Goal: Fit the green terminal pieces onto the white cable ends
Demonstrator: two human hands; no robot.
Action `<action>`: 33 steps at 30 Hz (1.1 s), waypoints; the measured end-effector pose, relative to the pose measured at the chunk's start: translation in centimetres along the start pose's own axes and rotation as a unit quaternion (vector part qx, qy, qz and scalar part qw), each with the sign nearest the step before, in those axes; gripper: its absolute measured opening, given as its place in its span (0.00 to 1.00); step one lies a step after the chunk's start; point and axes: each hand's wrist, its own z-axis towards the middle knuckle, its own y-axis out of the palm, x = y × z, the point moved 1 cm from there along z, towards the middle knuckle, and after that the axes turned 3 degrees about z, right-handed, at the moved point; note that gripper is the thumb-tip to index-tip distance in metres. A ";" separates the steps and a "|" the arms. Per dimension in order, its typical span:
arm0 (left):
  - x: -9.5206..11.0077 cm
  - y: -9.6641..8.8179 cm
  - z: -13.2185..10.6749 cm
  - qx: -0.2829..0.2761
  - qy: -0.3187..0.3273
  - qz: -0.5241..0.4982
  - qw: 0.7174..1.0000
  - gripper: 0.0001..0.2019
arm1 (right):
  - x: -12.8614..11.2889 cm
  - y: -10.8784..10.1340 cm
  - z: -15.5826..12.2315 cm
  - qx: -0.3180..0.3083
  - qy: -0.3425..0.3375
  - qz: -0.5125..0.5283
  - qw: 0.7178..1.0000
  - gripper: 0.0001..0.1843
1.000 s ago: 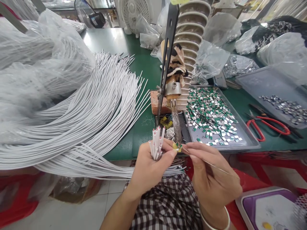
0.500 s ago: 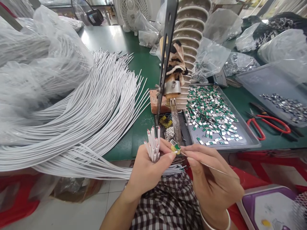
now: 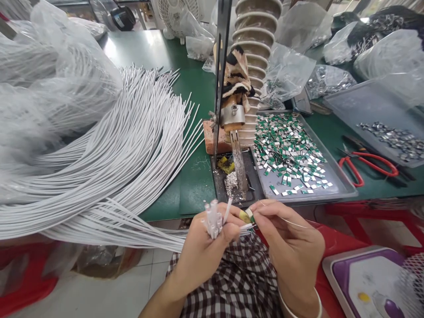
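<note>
One small green-and-silver board (image 3: 250, 215) sits between the left hand (image 3: 206, 247), closed round smooth white cables (image 3: 213, 218), and the right hand (image 3: 291, 245), its fingertips pinching thin, shiny wire (image 3: 293, 222). Beyond them, a crusted metal iron (image 3: 238, 165) slants before a ribbed hose (image 3: 255, 37), beside a shallow tray (image 3: 339, 187) of flat, rectangular pieces (image 3: 286, 148).

Wires (image 3: 142, 137): coloured white
Boards (image 3: 285, 150): patched in green and silver
Finger wrap (image 3: 244, 216): coloured yellow
Tray (image 3: 341, 187): finished in grey
Table (image 3: 194, 88): covered in dark green
Pliers (image 3: 380, 157): handled in bright red
Brick (image 3: 210, 138): toned orange-red, speckled dark
Cloth (image 3: 236, 75): blotched black on beige
Hose (image 3: 255, 26): ringed in cream
Garment (image 3: 228, 287): checked in dark brown and white
Bracelet (image 3: 318, 304): coloured creamy white
Stools (image 3: 29, 293): coloured red
Panel (image 3: 362, 278): coloured white, bordered in purple, dotted yellow
</note>
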 end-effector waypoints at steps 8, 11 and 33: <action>-0.6 0.1 -0.7 -0.141 0.002 0.034 0.989 0.13 | -2.4 -1.4 0.7 -0.122 -0.097 -0.066 0.985 0.14; -0.3 0.3 -0.7 -0.107 0.008 0.052 0.993 0.12 | -2.8 -1.2 0.8 -0.161 -0.111 -0.107 0.975 0.14; 0.1 0.5 0.4 0.018 0.087 0.081 0.993 0.04 | -3.0 -1.2 1.4 -0.182 0.059 -0.082 0.978 0.11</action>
